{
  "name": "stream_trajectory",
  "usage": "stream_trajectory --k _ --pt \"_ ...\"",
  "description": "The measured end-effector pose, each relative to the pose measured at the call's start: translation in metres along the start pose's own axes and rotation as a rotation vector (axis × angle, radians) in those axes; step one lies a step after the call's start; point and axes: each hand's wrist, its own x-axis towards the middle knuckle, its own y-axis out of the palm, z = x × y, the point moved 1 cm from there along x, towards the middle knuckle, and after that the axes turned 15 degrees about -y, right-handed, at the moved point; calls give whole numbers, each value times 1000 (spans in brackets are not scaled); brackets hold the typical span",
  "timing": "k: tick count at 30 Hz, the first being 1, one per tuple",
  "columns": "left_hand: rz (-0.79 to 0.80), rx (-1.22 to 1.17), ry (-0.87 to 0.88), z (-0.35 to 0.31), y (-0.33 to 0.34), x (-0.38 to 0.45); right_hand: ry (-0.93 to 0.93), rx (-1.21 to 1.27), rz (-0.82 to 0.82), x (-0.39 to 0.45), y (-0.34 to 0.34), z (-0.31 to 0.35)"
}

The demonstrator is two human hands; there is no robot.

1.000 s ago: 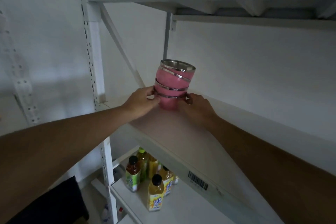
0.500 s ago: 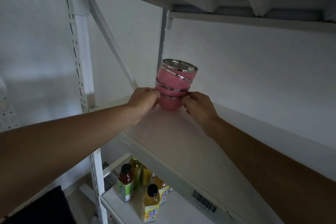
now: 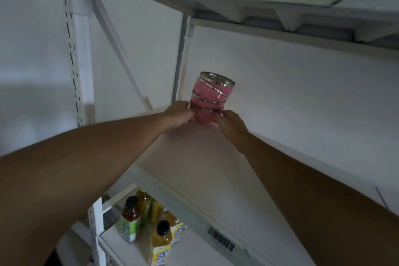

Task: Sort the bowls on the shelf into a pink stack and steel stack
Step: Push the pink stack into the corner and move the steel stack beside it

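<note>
On the white shelf (image 3: 194, 157) stands the pink stack (image 3: 210, 99), near the back corner. Your left hand (image 3: 179, 114) and right hand (image 3: 232, 122) grasp its lowest bowl from both sides. The top bowl sits tilted; I think you should straighten it next.

bottle labels (image 3: 129, 228) blurred, fingertips behind bowls (image 3: 210, 101)
</note>
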Motion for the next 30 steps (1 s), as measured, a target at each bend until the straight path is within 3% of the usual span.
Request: stream_trajectory --k 5,11,20,30 --pt "-164 516 178 18 -21 -15 -187 -413 156 -17 -16 -13" --pt "-296 833 213 19 -41 -74 -235 -587 266 -36 -37 -3" --pt "-462 971 119 20 -23 -161 -288 -530 258 -82 -33 18" --pt "-456 911 151 34 -9 -256 -302 -490 211 -171 -63 42"
